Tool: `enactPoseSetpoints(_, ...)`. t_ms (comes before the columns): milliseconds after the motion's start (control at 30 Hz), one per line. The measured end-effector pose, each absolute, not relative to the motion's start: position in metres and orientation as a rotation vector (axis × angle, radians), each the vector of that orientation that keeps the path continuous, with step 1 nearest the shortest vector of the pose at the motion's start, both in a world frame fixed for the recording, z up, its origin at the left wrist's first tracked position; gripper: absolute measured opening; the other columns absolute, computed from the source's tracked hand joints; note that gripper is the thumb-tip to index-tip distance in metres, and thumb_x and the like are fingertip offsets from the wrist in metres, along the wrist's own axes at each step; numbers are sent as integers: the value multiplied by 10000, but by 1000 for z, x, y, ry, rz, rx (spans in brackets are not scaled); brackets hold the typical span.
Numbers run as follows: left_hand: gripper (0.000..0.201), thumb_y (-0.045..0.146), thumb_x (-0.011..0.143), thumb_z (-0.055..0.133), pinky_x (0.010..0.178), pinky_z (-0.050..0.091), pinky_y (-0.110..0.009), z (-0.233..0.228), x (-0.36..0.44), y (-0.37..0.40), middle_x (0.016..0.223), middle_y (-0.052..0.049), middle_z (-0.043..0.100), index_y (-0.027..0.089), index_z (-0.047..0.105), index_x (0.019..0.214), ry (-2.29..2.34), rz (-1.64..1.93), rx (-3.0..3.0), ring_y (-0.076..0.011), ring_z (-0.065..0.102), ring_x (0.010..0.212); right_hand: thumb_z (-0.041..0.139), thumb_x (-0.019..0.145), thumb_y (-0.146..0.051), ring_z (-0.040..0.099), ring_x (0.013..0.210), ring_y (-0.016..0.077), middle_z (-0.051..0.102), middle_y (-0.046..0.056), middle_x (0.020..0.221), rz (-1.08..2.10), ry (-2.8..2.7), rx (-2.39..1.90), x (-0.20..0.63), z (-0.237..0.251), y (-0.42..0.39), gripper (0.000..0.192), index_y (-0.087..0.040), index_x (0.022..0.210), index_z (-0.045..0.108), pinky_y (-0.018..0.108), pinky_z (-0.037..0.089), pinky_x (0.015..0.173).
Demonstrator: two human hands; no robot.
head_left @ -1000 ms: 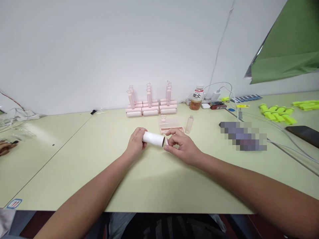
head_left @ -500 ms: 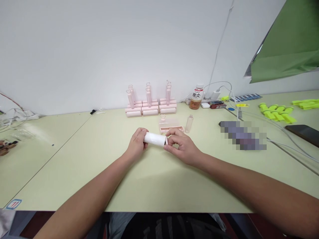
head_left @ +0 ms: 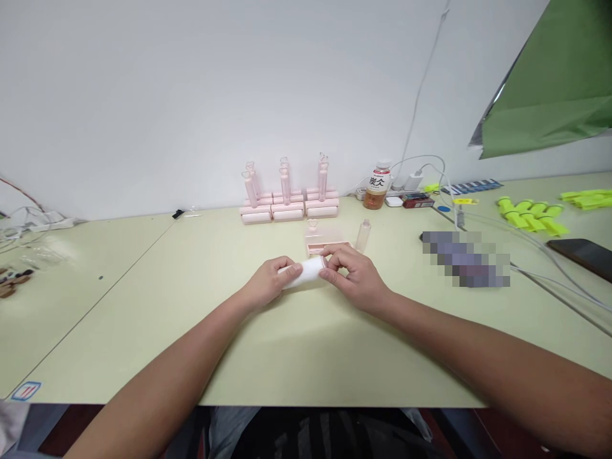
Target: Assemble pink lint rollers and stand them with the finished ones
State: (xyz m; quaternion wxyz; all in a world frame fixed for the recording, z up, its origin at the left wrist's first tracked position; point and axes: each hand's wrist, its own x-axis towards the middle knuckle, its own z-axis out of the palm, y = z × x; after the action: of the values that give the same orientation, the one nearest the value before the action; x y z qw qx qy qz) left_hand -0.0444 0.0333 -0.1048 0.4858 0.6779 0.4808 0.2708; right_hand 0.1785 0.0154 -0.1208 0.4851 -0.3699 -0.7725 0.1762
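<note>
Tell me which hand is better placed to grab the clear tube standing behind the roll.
Right. The right hand pinches the white roll end nearest the clear tube; the left hand grips the far end.

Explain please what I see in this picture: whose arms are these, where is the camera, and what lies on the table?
The camera sits on a person's head and looks forward and down, so the two bare arms are that person's own. The left hand and the right hand together hold a white roll just above the pale green table. Behind it lie a pink holder and a small clear bottle. By the wall stand pink rollers and a drink bottle. Yellow-green parts lie far right.
</note>
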Motion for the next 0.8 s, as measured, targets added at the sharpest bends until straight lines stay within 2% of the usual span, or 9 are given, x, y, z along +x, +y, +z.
enactPoseSetpoints(133,450,562,704,731,500,321,-219,-103,-44,29,691,29,539,166,629,892,1103,540,1761,-109,457,572,633,896,-318,649,1095,246,706,81,1103,450,-1876,-913,178,-120,15,240,-220,702,531,343,500,814)
enactPoseSetpoints(233,431,547,701,732,520,350,-232,-103,-43,27,720,19,556,168,621,874,1114,519,1777,-127,483,599,634,895,-331,636,1138,253,708,83,1136,482,-1877,-939,178,-119,13,236,-223,709,538,373,492,881)
enactPoseSetpoints(400,448,578,725,711,513,317,-228,-103,-41,27,692,36,514,178,586,884,1155,571,1756,-118,443,580,655,881,-361,614,1169,263,669,118,1226,423,-1868,-915,179,-118,12,194,-231,781,550,432,468,955)
enactPoseSetpoints(567,453,589,754,679,525,298,-231,-103,-41,28,702,31,510,176,601,922,1160,643,1740,-119,427,584,621,901,-367,451,1363,297,549,161,1405,328,-1838,-944,177,-116,10,163,-231,885,533,515,380,1061)
enactPoseSetpoints(633,452,590,760,673,534,303,-233,-103,-42,29,716,26,517,172,602,916,1169,671,1756,-121,435,597,602,908,-368,490,1322,296,532,164,1425,391,-1871,-939,177,-116,8,161,-231,938,521,505,423,1023)
enactPoseSetpoints(733,462,598,788,637,543,322,-236,-105,-44,30,730,15,529,161,604,934,1175,664,1802,-128,451,610,592,911,-379,637,1086,250,567,153,1386,604,-1942,-926,177,-117,7,205,-234,1029,508,465,502,932)
enactPoseSetpoints(800,535,585,818,608,563,361,-243,-106,-45,27,792,-2,573,163,577,1145,1154,653,1846,-147,491,642,589,912,-377,659,1013,226,589,139,1354,720,-1949,-906,177,-118,8,238,-237,1079,493,458,516,924)
